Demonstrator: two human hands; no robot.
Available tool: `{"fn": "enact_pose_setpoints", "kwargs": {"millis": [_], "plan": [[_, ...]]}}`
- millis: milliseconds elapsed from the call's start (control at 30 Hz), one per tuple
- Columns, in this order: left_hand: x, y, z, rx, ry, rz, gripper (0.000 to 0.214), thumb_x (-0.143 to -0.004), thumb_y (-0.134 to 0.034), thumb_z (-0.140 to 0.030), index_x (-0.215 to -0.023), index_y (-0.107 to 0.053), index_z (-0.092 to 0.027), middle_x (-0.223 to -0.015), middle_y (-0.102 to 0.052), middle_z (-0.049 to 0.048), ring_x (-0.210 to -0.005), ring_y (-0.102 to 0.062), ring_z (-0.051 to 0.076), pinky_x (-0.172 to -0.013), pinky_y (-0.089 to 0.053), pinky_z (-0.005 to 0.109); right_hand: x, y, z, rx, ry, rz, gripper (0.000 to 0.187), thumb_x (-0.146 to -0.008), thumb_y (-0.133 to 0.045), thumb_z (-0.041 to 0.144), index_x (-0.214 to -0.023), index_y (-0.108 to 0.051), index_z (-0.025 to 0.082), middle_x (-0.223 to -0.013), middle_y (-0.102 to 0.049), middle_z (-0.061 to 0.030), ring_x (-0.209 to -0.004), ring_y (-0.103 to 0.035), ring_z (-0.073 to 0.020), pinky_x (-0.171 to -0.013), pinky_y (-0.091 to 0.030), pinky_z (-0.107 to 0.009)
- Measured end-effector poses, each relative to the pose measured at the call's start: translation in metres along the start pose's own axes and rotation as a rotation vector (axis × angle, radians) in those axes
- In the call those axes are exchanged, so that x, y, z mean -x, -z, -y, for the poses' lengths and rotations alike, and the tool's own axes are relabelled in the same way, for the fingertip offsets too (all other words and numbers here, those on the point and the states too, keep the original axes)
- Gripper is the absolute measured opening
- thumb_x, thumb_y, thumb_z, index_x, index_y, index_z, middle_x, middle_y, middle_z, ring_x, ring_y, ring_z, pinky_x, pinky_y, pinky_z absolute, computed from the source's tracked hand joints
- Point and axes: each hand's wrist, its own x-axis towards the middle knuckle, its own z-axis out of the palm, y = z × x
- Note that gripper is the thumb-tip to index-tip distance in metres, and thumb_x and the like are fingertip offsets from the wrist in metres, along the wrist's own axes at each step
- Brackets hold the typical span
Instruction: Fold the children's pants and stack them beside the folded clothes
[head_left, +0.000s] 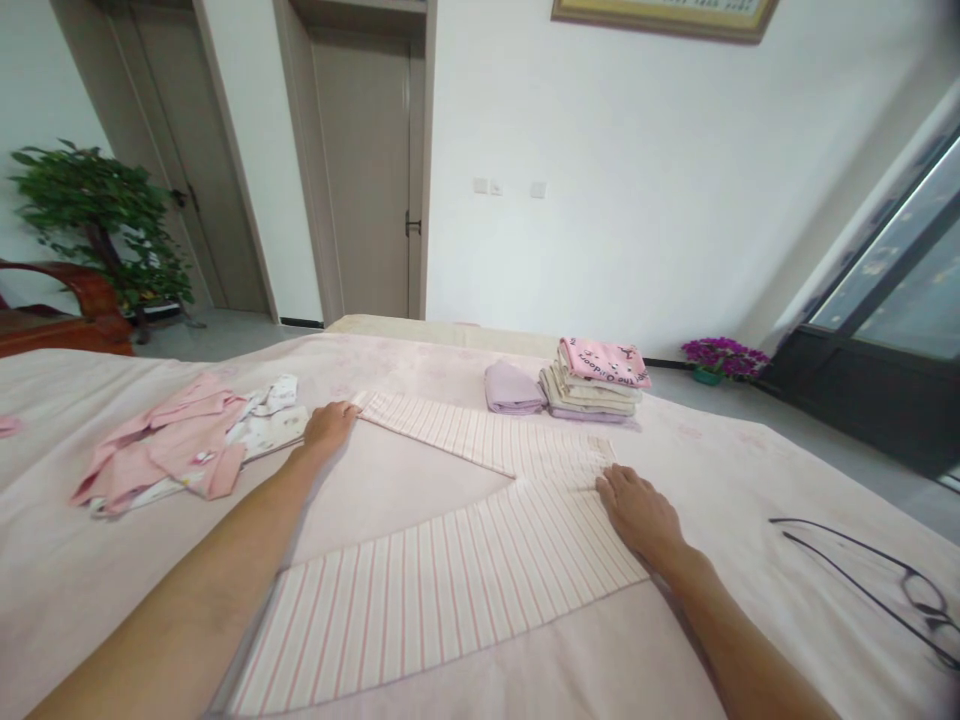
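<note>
Striped pink-and-cream trousers (450, 560) lie spread flat on the pink bed sheet (720, 450), legs apart in a V. My left hand (328, 425) reaches far out and its fingers close on the end of the far leg. My right hand (637, 512) rests flat, fingers together and stretched out, on the waist end of the trousers at the right.
A heap of unfolded pink and white clothes (187, 445) lies at the left. A folded lilac piece (512, 388) and a stack of folded clothes (596, 380) sit at the far side. Glasses (900, 585) lie at the right. Doors, a plant and a window surround the bed.
</note>
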Motion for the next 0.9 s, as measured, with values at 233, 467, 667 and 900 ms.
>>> {"fn": "enact_pose_setpoints", "kwargs": {"millis": [233, 467, 667, 900], "plan": [[-0.024, -0.001, -0.001, 0.017, 0.165, 0.022, 0.029, -0.081, -0.059, -0.04, -0.095, -0.075, -0.02, -0.107, -0.073, 0.013, -0.1, -0.066, 0.032, -0.075, -0.047, 0.036, -0.054, 0.017, -0.011, -0.003, -0.117, 0.099, 0.041, -0.101, -0.029, 0.039, -0.11, -0.064, 0.02, -0.116, -0.064, -0.0127, -0.1, -0.067, -0.0288, -0.08, -0.049, -0.042], [-0.038, 0.0, -0.004, 0.118, 0.234, 0.027, 0.047, -0.072, -0.069, -0.032, -0.116, -0.062, -0.017, -0.118, -0.068, 0.0163, -0.108, -0.063, 0.031, -0.08, -0.047, 0.035, -0.092, -0.007, -0.038, -0.176, -0.318, 0.123, 0.056, -0.086, -0.056, 0.038, -0.137, -0.05, 0.014, -0.122, -0.064, -0.0189, -0.106, -0.065, -0.0301, -0.083, -0.049, -0.039], [-0.034, 0.006, -0.007, 0.328, 0.21, 0.106, 0.02, -0.063, -0.069, -0.022, -0.079, -0.065, -0.014, -0.067, -0.065, 0.006, -0.077, -0.065, 0.026, -0.064, -0.043, 0.029, -0.101, -0.009, -0.052, -0.359, -0.294, 0.163, 0.031, -0.073, -0.062, 0.031, -0.097, -0.071, 0.014, -0.09, -0.072, -0.0119, -0.085, -0.068, -0.0262, -0.071, -0.047, -0.033], [-0.004, 0.04, 0.012, 0.736, 0.13, 0.156, 0.028, -0.058, -0.068, -0.035, -0.077, -0.057, -0.018, -0.052, -0.046, -0.0071, -0.048, -0.045, 0.009, -0.047, -0.035, 0.02, -0.075, 0.011, -0.05, -0.687, -0.248, 0.07, 0.018, -0.076, -0.06, 0.032, -0.083, -0.067, 0.016, -0.055, -0.059, 0.0006, -0.051, -0.055, -0.0137, -0.049, -0.038, -0.023]]}}
